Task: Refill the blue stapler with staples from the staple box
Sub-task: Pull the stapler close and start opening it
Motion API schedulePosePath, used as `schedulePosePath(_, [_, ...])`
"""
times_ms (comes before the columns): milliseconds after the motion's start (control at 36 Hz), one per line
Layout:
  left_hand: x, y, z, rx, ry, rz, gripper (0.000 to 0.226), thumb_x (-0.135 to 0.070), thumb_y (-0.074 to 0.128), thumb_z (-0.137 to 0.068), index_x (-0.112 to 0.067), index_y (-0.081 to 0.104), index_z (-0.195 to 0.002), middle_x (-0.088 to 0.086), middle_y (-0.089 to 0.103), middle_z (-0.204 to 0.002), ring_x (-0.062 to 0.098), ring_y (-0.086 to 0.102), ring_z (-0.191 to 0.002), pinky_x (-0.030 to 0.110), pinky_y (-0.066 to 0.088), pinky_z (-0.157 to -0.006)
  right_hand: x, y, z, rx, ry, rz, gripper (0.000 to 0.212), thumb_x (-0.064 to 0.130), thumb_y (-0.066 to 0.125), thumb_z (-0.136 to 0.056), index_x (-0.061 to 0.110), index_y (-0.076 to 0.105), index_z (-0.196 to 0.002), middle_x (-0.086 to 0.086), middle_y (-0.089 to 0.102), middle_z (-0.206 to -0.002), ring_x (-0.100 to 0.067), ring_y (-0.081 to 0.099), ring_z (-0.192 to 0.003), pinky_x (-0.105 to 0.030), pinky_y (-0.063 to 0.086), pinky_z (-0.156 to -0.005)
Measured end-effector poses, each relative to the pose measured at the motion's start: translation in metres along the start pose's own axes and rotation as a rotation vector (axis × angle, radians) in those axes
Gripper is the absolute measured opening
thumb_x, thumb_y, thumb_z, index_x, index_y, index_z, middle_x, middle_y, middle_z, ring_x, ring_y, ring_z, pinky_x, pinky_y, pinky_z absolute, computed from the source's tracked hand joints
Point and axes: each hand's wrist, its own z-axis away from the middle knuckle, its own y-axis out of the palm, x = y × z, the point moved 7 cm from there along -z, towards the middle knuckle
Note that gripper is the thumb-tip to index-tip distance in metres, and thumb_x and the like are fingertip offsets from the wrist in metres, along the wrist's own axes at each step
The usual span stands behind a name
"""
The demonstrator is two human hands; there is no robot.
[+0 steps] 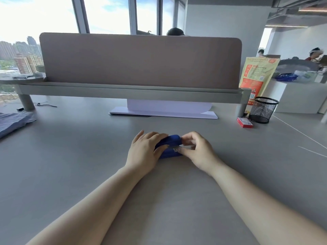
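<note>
The blue stapler point(172, 141) lies on the grey desk between my two hands, its front end pointing right. My left hand point(144, 150) lies over its left part and grips the body, hiding most of it. My right hand point(196, 148) pinches the stapler's right end, with thumb and fingertips at the metal part that shows there. The red staple box point(245, 122) lies closed on the desk at the right, well away from both hands.
A black mesh pen cup point(263, 110) stands just behind the staple box. White paper sheets point(164, 110) lie under the brown desk divider point(139, 61). A blue cloth point(14, 121) lies at the left edge. An orange-yellow bag point(256, 76) stands at the right.
</note>
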Motion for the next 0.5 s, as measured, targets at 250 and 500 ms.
schedulePosePath(250, [-0.003,0.002,0.0,0.025,0.009,0.064,0.04,-0.048,0.042,-0.085,-0.032,0.055,-0.119,-0.009,0.063,-0.118,0.015,0.054,-0.114,0.032,0.016,-0.11,0.0,0.005,-0.001,0.045,0.002,0.026,0.026,0.018,0.071,-0.078,0.019,0.061,-0.101,0.003,0.067,-0.095,-0.012,0.058,-0.085,-0.018,0.043,-0.073])
schedulePosePath(500, [-0.013,-0.002,0.0,0.004,0.064,0.097,0.042,-0.05,0.037,-0.085,-0.031,0.054,-0.119,-0.008,0.065,-0.115,0.017,0.057,-0.106,0.038,0.027,-0.107,0.013,0.006,0.004,0.03,-0.086,-0.03,0.02,0.017,0.071,-0.077,0.022,0.061,-0.095,0.013,0.062,-0.08,0.01,0.052,-0.062,-0.008,0.042,-0.064])
